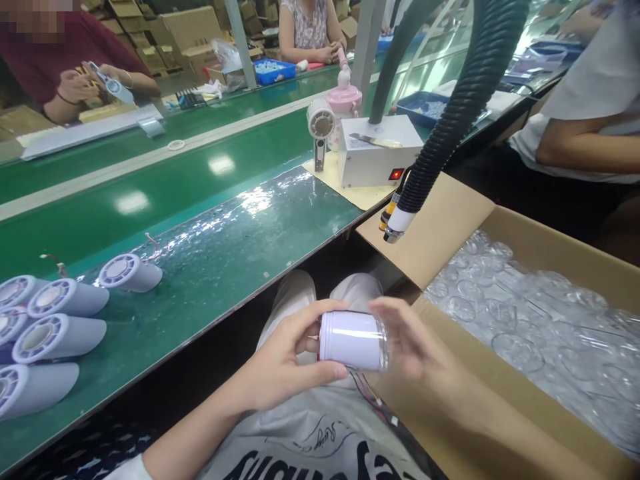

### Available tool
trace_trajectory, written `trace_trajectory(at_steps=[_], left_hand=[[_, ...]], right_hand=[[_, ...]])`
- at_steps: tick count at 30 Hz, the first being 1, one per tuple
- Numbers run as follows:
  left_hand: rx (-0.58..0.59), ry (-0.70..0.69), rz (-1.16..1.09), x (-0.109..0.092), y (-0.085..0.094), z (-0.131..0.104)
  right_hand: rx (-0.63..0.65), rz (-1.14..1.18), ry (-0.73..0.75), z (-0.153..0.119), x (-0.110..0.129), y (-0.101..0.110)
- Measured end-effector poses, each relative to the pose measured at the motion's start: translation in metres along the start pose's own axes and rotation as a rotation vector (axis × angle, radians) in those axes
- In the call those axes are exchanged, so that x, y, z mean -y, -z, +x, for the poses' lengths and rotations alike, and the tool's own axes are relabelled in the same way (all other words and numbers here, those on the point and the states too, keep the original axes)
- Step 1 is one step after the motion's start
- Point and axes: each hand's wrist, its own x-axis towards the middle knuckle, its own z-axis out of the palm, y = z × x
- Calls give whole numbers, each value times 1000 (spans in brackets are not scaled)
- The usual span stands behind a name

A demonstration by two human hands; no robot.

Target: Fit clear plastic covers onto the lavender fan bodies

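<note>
My left hand (283, 350) is gripping one clear-covered cylinder (353, 340)
Right hand (423, 340) is hovering open; lower-left housings (65, 333) are seemingly sitting uncovered.

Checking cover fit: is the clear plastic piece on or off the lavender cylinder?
On, at least partly: the clear plastic piece surrounds the right end of the lavender cylinder. Fully seated: cannot tell.

The green bench (225, 247) carries lavender cylinders (69, 298).
</note>
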Motion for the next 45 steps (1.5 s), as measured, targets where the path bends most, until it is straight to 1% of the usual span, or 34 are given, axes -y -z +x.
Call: trace_trajectory(at_steps=[1, 2, 3, 4, 5, 6, 8, 9, 11, 12, 14, 17, 21, 24, 27, 29, 33, 35, 38, 41, 43, 45], left_hand=[[0, 27, -34, 0, 0, 0], [10, 52, -68, 1, -1, 0], [31, 72, -99, 1, 0, 1], [55, 82, -116, 2, 0, 1], [76, 78, -115, 2, 1, 2], [91, 58, -97, 2, 2, 3], [115, 9, -51, 2, 4, 3], [127, -6, -47, 2, 4, 3], [152, 7, -95, 3, 5, 2], [160, 32, -129, 3, 5, 2], [164, 88, -179, 6, 4, 2], [189, 159, -239, 11, 4, 4], [204, 178, -312, 17, 5, 9], [219, 166, -311, 15, 6, 11], [226, 141, -230, 10, 5, 9], [168, 113, -117, 9, 0, 8], [-3, 88, 87, 13, -12, 7], [-25, 88, 124, 16, -14, 7], [-21, 79, 193, 17, -13, 5], [5, 71, 260, 15, -7, 4], [64, 93, 172, 13, -3, 5], [166, 128, -12, 13, 2, 5]], right_hand=[[-47, -119, 161, -2, -3, 2], [-60, -224, 314, -3, -4, 4], [-45, -310, 435, -4, -5, 6], [-20, -373, 511, -5, -6, 7], [2, -377, 522, -5, -5, 7], [19, -304, 460, -5, -4, 6], [43, -50, 262, -6, -1, 4], [50, 76, 186, -6, 1, 2], [35, 221, 100, -6, 3, 0], [19, 227, 81, -6, 4, -1], [-15, 169, 65, -6, 4, -1], [-6, 120, 32, -6, 4, -2], [-27, 176, -41, -7, 4, -2], [-60, 119, 7, -9, 3, -1], [-63, 52, 79, -10, 3, 0], [-53, 6, 102, -10, 2, 0], [-57, -43, 142, -9, -1, -6], [-79, -29, 166, -11, -4, -11], [-127, -7, 204, -17, -8, -17], [-166, -1, 214, -21, -10, -17], [-179, 12, 180, -21, -9, -15], [-159, 72, 132, -19, -7, -11]])
